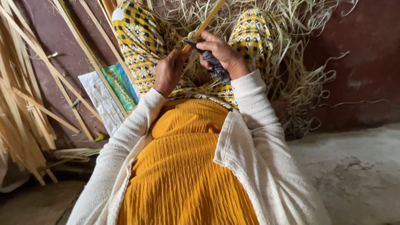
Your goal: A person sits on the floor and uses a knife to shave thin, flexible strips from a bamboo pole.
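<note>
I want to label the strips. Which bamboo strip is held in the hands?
The strip running up from the left hand and right hand over the lap; the other strips lie aside.

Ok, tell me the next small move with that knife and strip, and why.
Probably push the knife a little further along the bamboo strip, away from the body. The right hand holds the cloth-wrapped knife with its blade against the strip, the left hand steadies the strip's near end over the lap, and a heap of thin shavings lies beyond the knees.
</note>
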